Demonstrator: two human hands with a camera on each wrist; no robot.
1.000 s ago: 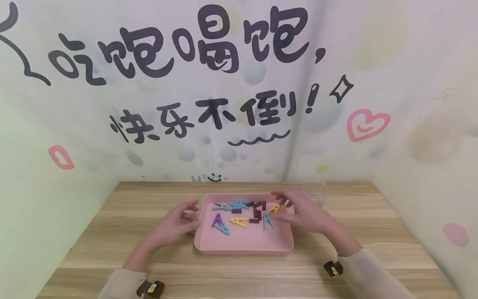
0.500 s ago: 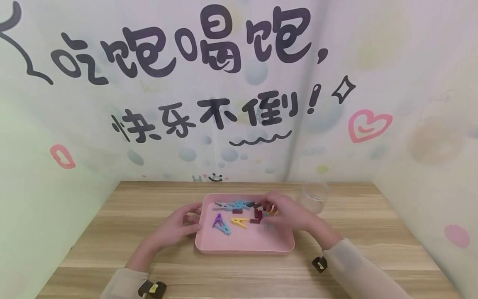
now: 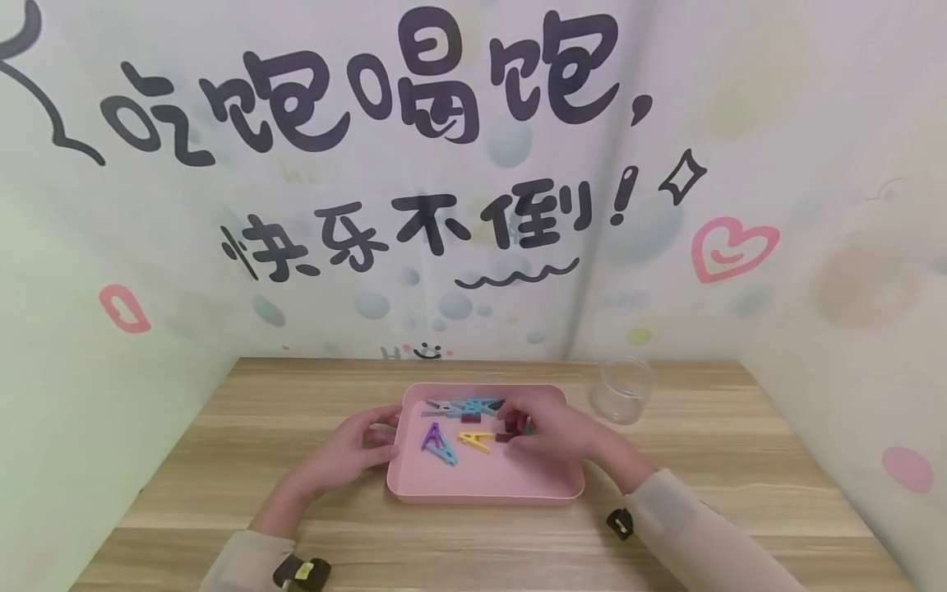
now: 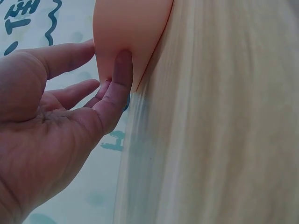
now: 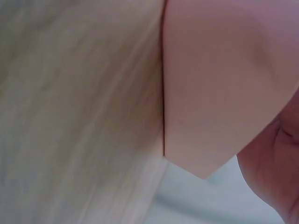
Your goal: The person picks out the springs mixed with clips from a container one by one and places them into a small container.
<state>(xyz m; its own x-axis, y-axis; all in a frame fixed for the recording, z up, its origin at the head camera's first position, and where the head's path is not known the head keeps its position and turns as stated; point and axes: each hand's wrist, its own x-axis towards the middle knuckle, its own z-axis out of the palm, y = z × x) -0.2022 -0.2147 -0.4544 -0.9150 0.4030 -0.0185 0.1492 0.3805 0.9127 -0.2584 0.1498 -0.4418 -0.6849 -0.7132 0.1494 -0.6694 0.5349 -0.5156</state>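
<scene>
A shallow pink tray [image 3: 484, 485] holds small clothes pegs and dark red blocks. My left hand [image 3: 348, 448] rests against the tray's left side; in the left wrist view its fingers [image 4: 122, 70] touch the outer wall. My right hand [image 3: 558, 427] is over the tray's right half, thumb and fingertips apart around some dark red blocks [image 3: 506, 437]. To its left lie a yellow peg [image 3: 475, 441], a purple peg [image 3: 431, 436] and a light blue peg [image 3: 442, 450]. Several blue and grey pegs [image 3: 469, 406] sit at the back. My right hand hides the tray's right-hand contents.
A clear round plastic tub [image 3: 623, 390] stands on the wooden table [image 3: 296, 395] behind and right of the tray. One more dark red block [image 3: 470, 418] lies near the back pegs. Printed cloth walls [image 3: 473, 321] close off the back and sides.
My right hand has moved left and down into the tray, now covering the right-hand pegs and some blocks. My left hand has hardly moved.
</scene>
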